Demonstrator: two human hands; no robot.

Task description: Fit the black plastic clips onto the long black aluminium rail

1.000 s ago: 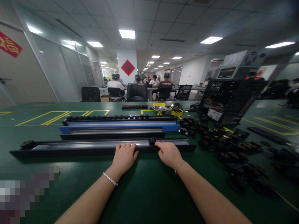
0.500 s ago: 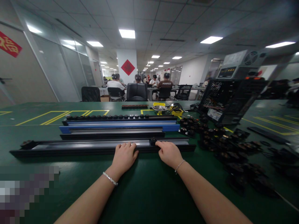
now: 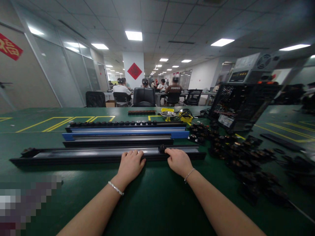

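On green table | left hand (image 3: 130, 165) flat on black rail (image 3: 73, 155) | right hand (image 3: 178, 161) fingertips touch small black slider (image 3: 161, 149)

Even office light from above, sharp centre, stretched and soft edges

Rectangular ceiling panels (image 3: 133, 35) light the room evenly and leave pale streaks of glare along the near rail (image 3: 98, 151). Soft shadows lie under both forearms on the green table (image 3: 157, 203). The wide lens bends the edges; the far right blurs, and a pixelated block covers the near left corner.
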